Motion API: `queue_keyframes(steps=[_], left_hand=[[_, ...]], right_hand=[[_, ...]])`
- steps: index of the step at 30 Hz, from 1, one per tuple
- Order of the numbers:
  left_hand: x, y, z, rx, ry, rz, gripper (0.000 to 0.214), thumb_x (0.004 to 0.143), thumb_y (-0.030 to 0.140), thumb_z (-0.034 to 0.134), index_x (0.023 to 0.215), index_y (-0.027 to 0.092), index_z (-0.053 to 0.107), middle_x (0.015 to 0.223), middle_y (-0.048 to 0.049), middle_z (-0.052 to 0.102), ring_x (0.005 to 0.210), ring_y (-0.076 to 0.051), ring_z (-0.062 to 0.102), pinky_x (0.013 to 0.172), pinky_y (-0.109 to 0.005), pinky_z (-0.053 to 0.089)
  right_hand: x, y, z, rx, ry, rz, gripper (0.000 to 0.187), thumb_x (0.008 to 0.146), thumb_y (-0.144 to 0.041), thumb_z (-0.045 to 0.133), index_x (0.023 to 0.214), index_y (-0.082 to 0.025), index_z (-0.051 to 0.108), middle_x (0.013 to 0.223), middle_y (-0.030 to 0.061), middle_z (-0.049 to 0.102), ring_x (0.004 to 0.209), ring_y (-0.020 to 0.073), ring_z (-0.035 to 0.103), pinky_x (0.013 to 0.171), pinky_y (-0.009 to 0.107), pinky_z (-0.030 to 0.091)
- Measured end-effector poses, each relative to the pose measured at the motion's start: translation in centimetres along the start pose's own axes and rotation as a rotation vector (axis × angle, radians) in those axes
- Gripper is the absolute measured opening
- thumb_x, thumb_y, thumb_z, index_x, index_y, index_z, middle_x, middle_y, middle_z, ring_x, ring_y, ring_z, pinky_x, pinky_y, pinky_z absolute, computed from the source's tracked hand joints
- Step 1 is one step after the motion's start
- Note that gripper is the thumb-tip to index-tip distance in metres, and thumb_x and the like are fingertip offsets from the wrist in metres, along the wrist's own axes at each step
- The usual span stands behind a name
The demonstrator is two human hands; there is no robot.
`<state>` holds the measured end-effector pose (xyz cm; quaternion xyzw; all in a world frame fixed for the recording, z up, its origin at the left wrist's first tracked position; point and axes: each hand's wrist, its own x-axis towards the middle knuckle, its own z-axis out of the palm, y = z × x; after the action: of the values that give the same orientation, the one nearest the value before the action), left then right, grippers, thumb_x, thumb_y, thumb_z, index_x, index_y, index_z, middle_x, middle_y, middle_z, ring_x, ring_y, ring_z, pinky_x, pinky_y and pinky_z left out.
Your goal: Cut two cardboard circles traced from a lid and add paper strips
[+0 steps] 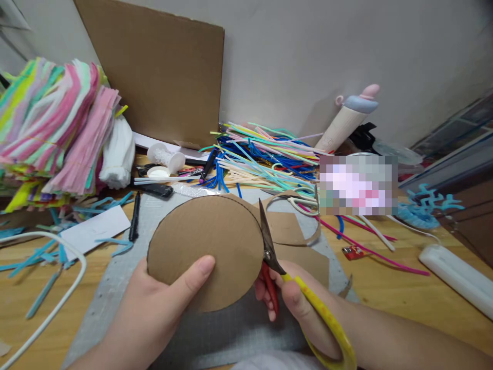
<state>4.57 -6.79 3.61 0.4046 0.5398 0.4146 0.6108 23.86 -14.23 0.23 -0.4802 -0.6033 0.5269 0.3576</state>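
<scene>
My left hand (154, 303) pinches a round brown cardboard disc (208, 246) from below, thumb pressed on its face. My right hand (296, 303) grips yellow-and-red-handled scissors (269, 246), whose blades run along the disc's right edge. A curled cardboard trimming (308, 226) hangs off to the right of the blades. Both hands are above a grey cutting mat (231, 329) on a wooden table (385, 288).
A heap of coloured pipe cleaners (262, 159) lies behind the disc. Stacked fuzzy strips (57, 128) fill the left. A big cardboard sheet (162, 72) leans on the wall. A black pen (134, 221), white cable (57, 303), bottle (350, 118) and white power strip (458, 277) surround the mat.
</scene>
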Motion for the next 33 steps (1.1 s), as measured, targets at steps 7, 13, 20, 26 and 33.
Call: queue_keyframes(steps=[7, 13, 20, 26, 33], left_hand=[[0.2, 0.1, -0.2, -0.002, -0.029, -0.007, 0.083, 0.056, 0.039, 0.085, 0.132, 0.021, 0.054, 0.092, -0.0050, 0.078, 0.081, -0.024, 0.073, 0.064, -0.023, 0.059], [-0.2, 0.6, 0.2, -0.015, -0.003, -0.030, 0.077, 0.056, 0.038, 0.084, 0.126, 0.019, 0.059, 0.090, -0.0058, 0.078, 0.079, -0.025, 0.073, 0.062, -0.024, 0.059], [0.4, 0.6, -0.5, 0.027, -0.021, -0.059, 0.076, 0.055, 0.039, 0.084, 0.125, 0.022, 0.059, 0.093, -0.0066, 0.078, 0.082, -0.027, 0.073, 0.064, -0.027, 0.059], [1.1, 0.5, -1.4, 0.055, -0.036, -0.028, 0.068, 0.054, 0.041, 0.084, 0.116, 0.021, 0.065, 0.100, -0.0072, 0.077, 0.088, -0.028, 0.071, 0.065, -0.028, 0.060], [1.0, 0.2, -1.5, 0.147, -0.090, -0.045, 0.056, 0.055, 0.046, 0.083, 0.104, 0.020, 0.071, 0.100, -0.0092, 0.076, 0.086, -0.027, 0.071, 0.066, -0.028, 0.059]], right_hand=[[-0.1, -0.1, -0.2, 0.063, 0.024, 0.051, 0.065, 0.083, -0.078, 0.027, 0.078, -0.016, 0.048, 0.065, -0.0023, 0.041, 0.054, 0.0093, 0.043, 0.048, 0.021, 0.037], [0.1, -0.5, -0.3, 0.078, 0.032, 0.109, 0.067, 0.078, -0.082, 0.031, 0.071, -0.017, 0.046, 0.057, -0.0047, 0.038, 0.045, 0.0071, 0.042, 0.041, 0.018, 0.037], [0.3, -1.5, -1.1, 0.093, -0.014, 0.175, 0.068, 0.073, -0.085, 0.035, 0.064, -0.018, 0.040, 0.053, -0.0069, 0.032, 0.040, 0.0054, 0.038, 0.036, 0.016, 0.036], [0.4, -2.6, -1.8, 0.067, -0.112, 0.180, 0.073, 0.075, -0.085, 0.026, 0.082, -0.016, 0.050, 0.069, -0.0014, 0.043, 0.054, 0.0094, 0.044, 0.049, 0.022, 0.044], [0.4, -0.9, -1.3, 0.004, -0.029, -0.067, 0.063, 0.086, -0.074, 0.024, 0.094, -0.018, 0.053, 0.086, 0.0050, 0.050, 0.071, 0.0159, 0.047, 0.061, 0.027, 0.044]])
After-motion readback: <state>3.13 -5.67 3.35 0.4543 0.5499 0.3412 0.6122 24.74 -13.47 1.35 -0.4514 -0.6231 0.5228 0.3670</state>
